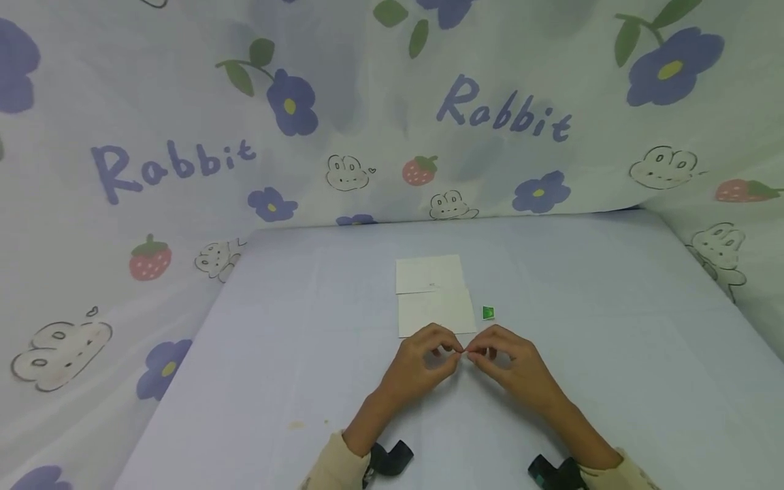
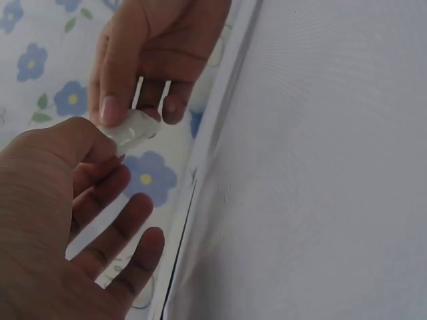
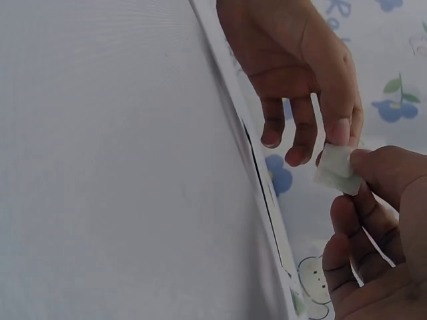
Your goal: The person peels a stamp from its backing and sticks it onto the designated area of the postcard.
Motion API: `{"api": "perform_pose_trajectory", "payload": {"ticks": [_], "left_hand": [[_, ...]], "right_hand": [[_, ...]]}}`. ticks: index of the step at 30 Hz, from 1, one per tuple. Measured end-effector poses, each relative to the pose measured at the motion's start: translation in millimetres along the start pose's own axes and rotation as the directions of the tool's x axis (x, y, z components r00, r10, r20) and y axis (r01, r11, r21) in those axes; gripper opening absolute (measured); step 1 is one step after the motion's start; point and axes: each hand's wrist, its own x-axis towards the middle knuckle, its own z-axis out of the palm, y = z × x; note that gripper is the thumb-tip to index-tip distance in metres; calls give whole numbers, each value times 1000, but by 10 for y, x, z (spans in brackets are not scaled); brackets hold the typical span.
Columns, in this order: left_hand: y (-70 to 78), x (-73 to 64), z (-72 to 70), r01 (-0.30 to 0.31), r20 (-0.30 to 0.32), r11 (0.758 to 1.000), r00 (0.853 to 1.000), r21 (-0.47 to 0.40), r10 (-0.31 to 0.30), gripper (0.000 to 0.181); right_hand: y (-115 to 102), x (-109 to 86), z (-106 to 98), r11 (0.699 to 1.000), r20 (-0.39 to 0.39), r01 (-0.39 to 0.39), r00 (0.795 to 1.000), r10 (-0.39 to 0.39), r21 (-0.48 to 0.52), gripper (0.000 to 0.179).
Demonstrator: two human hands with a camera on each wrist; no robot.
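Head view: A person's left hand and right hand meet fingertip to fingertip over a white surface, each in a pinch. What they hold is too small to make out from here. Just beyond lies white paper, a line running across it; whether it is one folded sheet or two cannot be told, and a tiny mark near its middle is too small to read. A green square with a pale border rests just to the right of the paper. Behind, a printed cloth carries the word "Rabbit" twice in blue letters, among flowers, strawberries and rabbit faces. Black devices sit at both wrists, beside pale sleeves.

Left wrist view: A small whitish piece, glossy in spots, is held between the two hands, the left thumb at one edge and the right thumb at another. The left hand's remaining fingers spread loosely beneath.

Right wrist view: The piece appears squarish, with a faint green tint, gripped by the right thumb and forefinger and by the left hand opposite. A cut-off bit of blue lettering shows on the cloth at the top edge.
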Motion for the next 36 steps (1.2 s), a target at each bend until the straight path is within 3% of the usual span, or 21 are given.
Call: {"api": "perform_pose_trajectory", "payload": {"ticks": [4, 6, 9, 13, 20, 23, 26, 30, 34, 36], "left_hand": [[-8, 0, 7, 35, 8, 999, 999, -18, -35, 13], [-8, -1, 2, 39, 4, 999, 999, -19, -39, 13], [-4, 4, -5, 29, -7, 999, 1000, -22, -29, 12], [3, 16, -11, 33, -11, 999, 999, -35, -33, 10], [3, 19, -7, 32, -36, 999, 999, -32, -33, 5], [-4, 28, -6, 33, -51, 999, 998, -28, -35, 5], [-15, 36, -8, 54, -61, 998, 997, -21, -55, 4], [-31, 38, -7, 87, -58, 996, 994, -19, -88, 5], [-45, 22, 6, 89, -67, 996, 994, -22, -91, 5], [-51, 9, 22, 82, -70, 996, 994, -17, -83, 5]], "right_hand": [[-9, -20, -18, 988, -8, -154, 988, 154, 11, 15], [-10, -18, -22, 969, 11, -236, 972, 236, 73, 10], [-3, -4, -31, 933, 41, -295, 955, 293, 204, 9], [9, 15, -37, 911, 47, -294, 955, 294, 288, 9], [24, 14, -31, 934, 20, -282, 958, 285, 221, 10], [13, 22, -40, 953, -12, -212, 975, 220, 217, 16], [3, 36, -50, 971, -97, -71, 991, 95, 230, 23], [34, 40, -42, 985, -192, 105, 978, -78, 134, 32], [87, 39, 1, 980, -175, 196, 965, -196, -18, 38], [93, 40, 19, 976, -161, 213, 962, -219, -55, 39]]}}
